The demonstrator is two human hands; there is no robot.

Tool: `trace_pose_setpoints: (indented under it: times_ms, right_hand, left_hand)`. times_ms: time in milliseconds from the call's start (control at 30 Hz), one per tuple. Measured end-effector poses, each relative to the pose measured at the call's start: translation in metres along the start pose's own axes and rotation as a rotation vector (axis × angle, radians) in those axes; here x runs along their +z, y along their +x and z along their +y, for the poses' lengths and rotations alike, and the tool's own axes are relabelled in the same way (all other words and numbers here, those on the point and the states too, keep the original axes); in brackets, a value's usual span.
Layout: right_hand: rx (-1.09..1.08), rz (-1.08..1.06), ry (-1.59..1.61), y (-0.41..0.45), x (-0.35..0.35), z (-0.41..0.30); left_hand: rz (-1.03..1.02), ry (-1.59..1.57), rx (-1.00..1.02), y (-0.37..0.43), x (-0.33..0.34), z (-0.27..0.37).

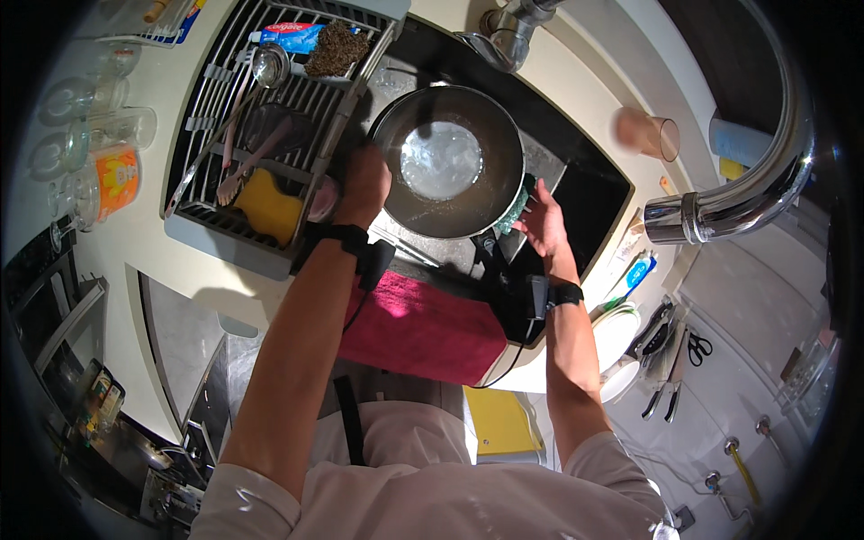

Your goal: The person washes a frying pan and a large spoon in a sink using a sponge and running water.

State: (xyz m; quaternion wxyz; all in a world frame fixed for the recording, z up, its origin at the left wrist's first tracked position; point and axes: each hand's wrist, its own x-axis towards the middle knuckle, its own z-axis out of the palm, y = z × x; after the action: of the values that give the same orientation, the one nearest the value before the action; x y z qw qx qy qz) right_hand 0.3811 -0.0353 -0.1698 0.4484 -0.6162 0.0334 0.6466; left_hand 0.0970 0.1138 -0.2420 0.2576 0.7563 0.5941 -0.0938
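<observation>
A dark round pan (pixel 443 162) sits tilted over the sink (pixel 547 158), with a pale, wet, bright patch on its inner bottom. At its left edge my left hand (pixel 366 181) is closed on the pan; shadow hides the fingers and the exact grip. On the opposite side my right hand (pixel 545 221) holds a green scouring pad (pixel 517 208) against the pan's outer wall, fingers spread over it. Part of the pad is hidden behind the pan and fingers.
Left of the pan, a dish rack (pixel 233 260) carries a yellow sponge (pixel 270 206), a ladle (pixel 271 65), a brown scrubber (pixel 337 50) and a toothpaste tube (pixel 290 38). A faucet (pixel 506 47) rises behind. A red towel (pixel 425 331) covers the sink's front edge. Right stands a cup (pixel 644 135).
</observation>
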Motion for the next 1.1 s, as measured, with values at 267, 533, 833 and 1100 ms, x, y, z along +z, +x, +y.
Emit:
trace_pose_setpoints:
  times_ms: [267, 533, 833, 1100]
  right_hand:
    - [-0.018, 0.019, -0.06, 0.01, 0.016, 0.013]
    - [0.051, 0.035, -0.232, 0.047, 0.003, -0.023]
    - [0.061, 0.054, -0.466, 0.041, 0.026, -0.065]
    - [-0.142, 0.14, -0.775, 0.079, 0.037, -0.05]
  left_hand:
    - [0.082, 0.046, 0.074, 0.0, 0.001, -0.002]
    - [-0.037, 0.012, 0.024, 0.01, -0.017, 0.011]
    - [0.214, -0.121, 0.068, 0.002, -0.002, -0.003]
    - [0.202, -0.247, 0.089, -0.016, -0.02, 0.006]
